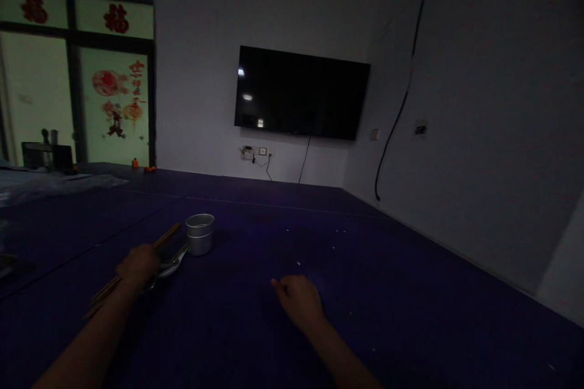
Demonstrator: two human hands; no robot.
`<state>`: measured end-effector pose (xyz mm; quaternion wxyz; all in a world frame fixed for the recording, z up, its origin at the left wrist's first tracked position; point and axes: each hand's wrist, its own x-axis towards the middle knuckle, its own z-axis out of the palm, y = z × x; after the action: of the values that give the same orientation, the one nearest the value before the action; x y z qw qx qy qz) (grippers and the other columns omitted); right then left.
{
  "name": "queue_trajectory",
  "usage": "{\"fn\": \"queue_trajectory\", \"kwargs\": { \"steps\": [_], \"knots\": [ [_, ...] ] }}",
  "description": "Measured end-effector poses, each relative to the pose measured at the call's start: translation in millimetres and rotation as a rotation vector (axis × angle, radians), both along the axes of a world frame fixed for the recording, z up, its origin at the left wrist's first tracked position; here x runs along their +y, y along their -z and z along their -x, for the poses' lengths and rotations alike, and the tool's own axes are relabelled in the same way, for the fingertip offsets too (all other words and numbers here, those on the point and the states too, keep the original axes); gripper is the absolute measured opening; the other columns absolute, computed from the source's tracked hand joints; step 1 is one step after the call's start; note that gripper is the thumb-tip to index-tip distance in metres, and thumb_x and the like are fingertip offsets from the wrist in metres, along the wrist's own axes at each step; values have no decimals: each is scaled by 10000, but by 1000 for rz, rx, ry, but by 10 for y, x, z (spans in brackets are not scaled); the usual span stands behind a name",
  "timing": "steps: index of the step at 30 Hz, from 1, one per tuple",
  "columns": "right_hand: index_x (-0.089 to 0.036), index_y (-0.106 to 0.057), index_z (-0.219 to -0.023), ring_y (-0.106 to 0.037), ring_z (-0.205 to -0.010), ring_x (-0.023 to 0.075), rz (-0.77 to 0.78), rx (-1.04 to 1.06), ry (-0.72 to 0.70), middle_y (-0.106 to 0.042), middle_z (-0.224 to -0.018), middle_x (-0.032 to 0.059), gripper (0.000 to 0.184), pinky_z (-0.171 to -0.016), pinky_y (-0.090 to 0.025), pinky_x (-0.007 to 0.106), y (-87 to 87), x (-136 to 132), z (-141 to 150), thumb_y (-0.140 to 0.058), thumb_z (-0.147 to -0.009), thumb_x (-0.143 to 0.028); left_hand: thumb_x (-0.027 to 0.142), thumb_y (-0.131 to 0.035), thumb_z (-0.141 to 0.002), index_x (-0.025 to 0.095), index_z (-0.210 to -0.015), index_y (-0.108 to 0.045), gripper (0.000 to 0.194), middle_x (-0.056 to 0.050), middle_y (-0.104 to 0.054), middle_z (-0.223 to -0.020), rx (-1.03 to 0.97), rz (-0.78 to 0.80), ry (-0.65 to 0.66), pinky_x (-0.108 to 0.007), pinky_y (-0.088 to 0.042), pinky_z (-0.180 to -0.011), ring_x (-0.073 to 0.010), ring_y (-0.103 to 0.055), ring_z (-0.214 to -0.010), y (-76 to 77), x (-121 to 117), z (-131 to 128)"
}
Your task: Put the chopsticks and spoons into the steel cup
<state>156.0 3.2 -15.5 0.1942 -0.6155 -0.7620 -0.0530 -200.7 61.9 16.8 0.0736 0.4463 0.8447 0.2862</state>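
Observation:
My left hand (138,265) is closed around a bundle of wooden chopsticks (166,236) and metal spoons (174,263) lying on the dark blue table surface (374,267). The chopsticks stick out both ahead of and behind the hand. A small round metal cup (199,233) stands upright just beyond the spoons, a little to the right of that hand. My right hand (298,299) rests on the table further right, fingers curled in with the thumb pointing left, nothing visible in it. The room is dim.
A black wall-mounted TV (300,92) hangs on the far wall above power sockets (255,151). Glass doors with red decorations (114,94) are at the left. Plastic sheeting (50,182) and dark items lie at the table's far left. Small white specks dot the table.

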Motion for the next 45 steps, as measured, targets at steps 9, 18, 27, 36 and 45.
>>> {"fn": "queue_trajectory", "kwargs": {
  "steps": [9, 18, 27, 36, 45],
  "knots": [
    [-201, -648, -634, -622, -606, 162, -10, 30, -13, -671, -644, 50, 457, -517, -318, 239, -30, -22, 25, -379, -927, -426, 132, -219, -869, 25, -1083, -489, 361, -275, -508, -1113, 357, -205, -62, -419, -438, -703, -390, -583, -954, -188, -250, -212],
    [-212, -676, -729, -646, -660, 176, 5, 78, -12, -694, -705, 50, 392, -552, -374, 236, -97, -84, 93, -391, -922, -399, 211, -307, -862, 145, -1121, -462, 309, -112, -574, -1074, 81, -832, 342, -384, -410, -846, -276, -536, -1009, -419, -475, -1125],
    [-254, -436, -1322, -586, -1027, 193, -8, 302, -392, -597, -1163, 59, 453, -853, -441, 287, -135, -184, 155, -486, -872, -282, 494, -415, -860, 213, -1095, -486, 372, -33, -556, -852, -662, -768, 822, -295, -429, -731, -188, -533, -784, -72, -556, -2059],
    [-228, -597, -1115, -635, -875, 176, 37, 579, -462, -680, -962, 40, 406, -778, -467, 263, -4, -65, 276, -433, -792, -47, 528, -518, -810, 197, -1101, -496, 441, -4, -550, -783, -937, -635, 943, -260, -427, -673, -150, -527, -718, 89, -478, -2082],
    [-162, -630, -743, -610, -630, 130, 35, 629, -380, -664, -708, 21, 291, -585, -425, 196, 121, 16, 245, -392, -743, 5, 537, -520, -810, 194, -1046, -535, 417, -13, -571, -778, -959, -514, 1050, -264, -441, -684, -157, -548, -732, 287, -423, -2141]
  ]
}}
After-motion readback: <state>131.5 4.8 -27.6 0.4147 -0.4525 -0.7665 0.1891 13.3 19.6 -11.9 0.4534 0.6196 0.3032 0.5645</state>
